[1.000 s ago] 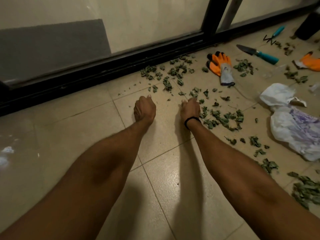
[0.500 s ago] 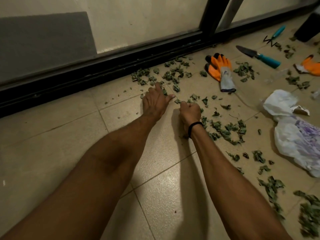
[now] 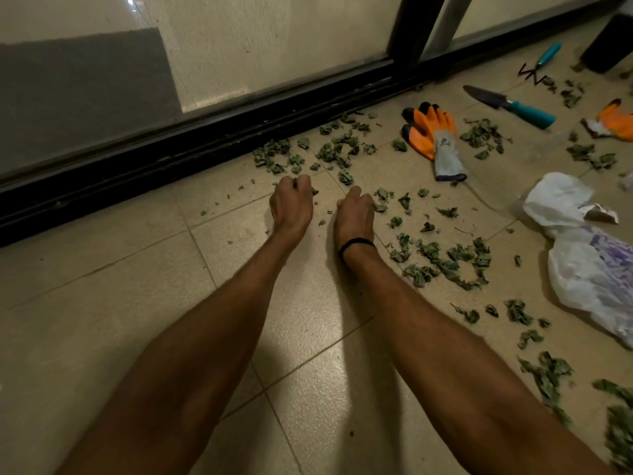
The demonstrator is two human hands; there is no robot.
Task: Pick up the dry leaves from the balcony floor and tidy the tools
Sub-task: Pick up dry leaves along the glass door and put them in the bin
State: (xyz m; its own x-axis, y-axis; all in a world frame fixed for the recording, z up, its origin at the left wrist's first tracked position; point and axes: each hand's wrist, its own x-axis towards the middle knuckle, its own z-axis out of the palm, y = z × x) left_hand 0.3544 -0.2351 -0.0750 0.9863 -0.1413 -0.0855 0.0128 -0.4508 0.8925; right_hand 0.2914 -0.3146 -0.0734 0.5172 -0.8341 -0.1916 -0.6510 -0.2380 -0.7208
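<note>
dry leaves are looking light and crumbly, needing gentle scooping; left hand is pinching some, right hand is curling over unseen contents.

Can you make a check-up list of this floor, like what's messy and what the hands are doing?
Surface: beige tile floor, littered with leaf bits.
Job's things: dry leaves scattered widely; trowel and hand rake lying near the door.
Clutter: orange glove, second orange glove, white plastic bag, black container.
Hands: left hand and right hand on the floor among leaves, fingers curled under; any grip is hidden.
Cables: nothing seen.
Surroundings: sliding glass door with black track.
</note>
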